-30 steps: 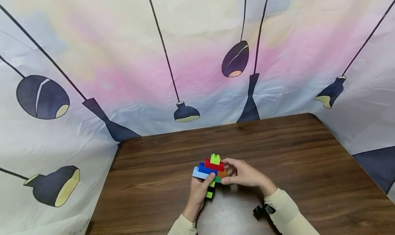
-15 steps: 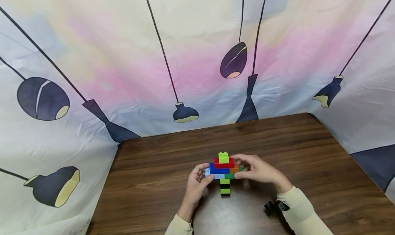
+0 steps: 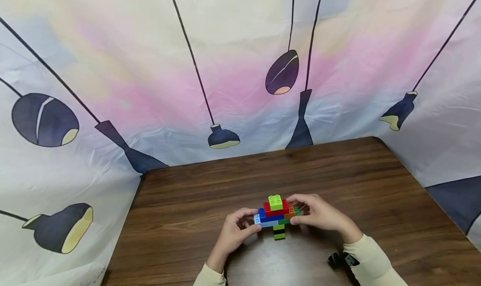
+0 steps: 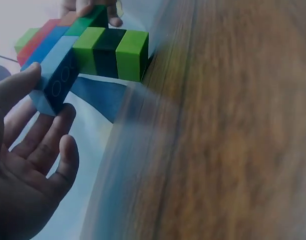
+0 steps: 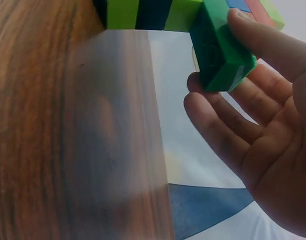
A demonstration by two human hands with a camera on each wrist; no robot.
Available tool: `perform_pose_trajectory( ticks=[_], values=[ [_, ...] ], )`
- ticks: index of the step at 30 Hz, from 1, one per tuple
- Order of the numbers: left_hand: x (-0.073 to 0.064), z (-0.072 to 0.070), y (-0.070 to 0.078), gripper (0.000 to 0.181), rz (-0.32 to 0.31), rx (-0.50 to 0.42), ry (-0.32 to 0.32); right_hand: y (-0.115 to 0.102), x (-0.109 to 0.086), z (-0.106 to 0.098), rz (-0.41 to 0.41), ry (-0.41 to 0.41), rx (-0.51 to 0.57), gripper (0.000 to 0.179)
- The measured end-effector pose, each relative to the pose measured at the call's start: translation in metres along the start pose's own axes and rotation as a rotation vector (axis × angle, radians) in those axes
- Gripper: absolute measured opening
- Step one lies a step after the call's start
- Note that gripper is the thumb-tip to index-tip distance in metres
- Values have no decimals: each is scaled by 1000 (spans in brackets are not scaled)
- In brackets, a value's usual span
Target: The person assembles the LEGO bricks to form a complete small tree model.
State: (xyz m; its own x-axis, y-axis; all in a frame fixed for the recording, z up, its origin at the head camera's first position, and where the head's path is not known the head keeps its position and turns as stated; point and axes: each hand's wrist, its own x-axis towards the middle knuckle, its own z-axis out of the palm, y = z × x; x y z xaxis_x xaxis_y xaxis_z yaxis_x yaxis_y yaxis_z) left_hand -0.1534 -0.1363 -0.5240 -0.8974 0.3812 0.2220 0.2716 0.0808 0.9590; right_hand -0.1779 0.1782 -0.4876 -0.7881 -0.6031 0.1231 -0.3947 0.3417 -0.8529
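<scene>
A model of stacked toy bricks (image 3: 274,216) stands upright on the table between both hands. It has a lime brick (image 3: 275,202) on top, a red layer, then blue beside orange, and light blue beside green. Below is a narrow stem of lime and black bricks (image 4: 109,52), whose foot appears to meet the table. My left hand (image 3: 234,232) pinches the light blue brick (image 4: 60,75) at the model's left end, thumb in front and fingers behind. At the other end, the green brick (image 5: 220,55) sits between the thumb and fingers of my right hand (image 3: 325,216).
The dark wooden tabletop (image 3: 195,194) reaches back to a cloth backdrop (image 3: 240,69) printed with hanging lamps. A small black device (image 3: 343,259) is strapped at the right sleeve.
The brick model has moved right and turned from slanted to facing forward. My left hand has shifted from the model's lower middle to its left end; the right hand has moved right with it.
</scene>
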Motion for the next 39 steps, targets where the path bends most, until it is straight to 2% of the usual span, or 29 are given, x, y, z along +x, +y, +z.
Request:
perform_pose_trajectory(
  ticks=[3, 7, 15, 22, 32, 36, 39],
  values=[
    [0, 0, -2, 34, -13, -5, 2, 2, 0, 0, 7, 5, 8, 46],
    [0, 0, -4, 33, -31, -9, 41, 6, 1, 1, 5, 9, 6, 48],
    [3, 1, -4, 32, -20, 39, 85, 10, 1, 2, -43, 79, -71, 49],
    [2, 1, -4, 30, -65, 48, 101, 11, 1, 5, -17, 71, -82, 52],
    [4, 4, -8, 26, -77, 50, 149, 16, 2, 7, -11, 90, -75, 48],
    [4, 3, -8, 24, -93, 63, 157, 18, 3, 10, -7, 105, -81, 47],
    [3, 3, -9, 21, -82, 86, 167, 19, 5, 13, -11, 129, -100, 46]
  ],
)
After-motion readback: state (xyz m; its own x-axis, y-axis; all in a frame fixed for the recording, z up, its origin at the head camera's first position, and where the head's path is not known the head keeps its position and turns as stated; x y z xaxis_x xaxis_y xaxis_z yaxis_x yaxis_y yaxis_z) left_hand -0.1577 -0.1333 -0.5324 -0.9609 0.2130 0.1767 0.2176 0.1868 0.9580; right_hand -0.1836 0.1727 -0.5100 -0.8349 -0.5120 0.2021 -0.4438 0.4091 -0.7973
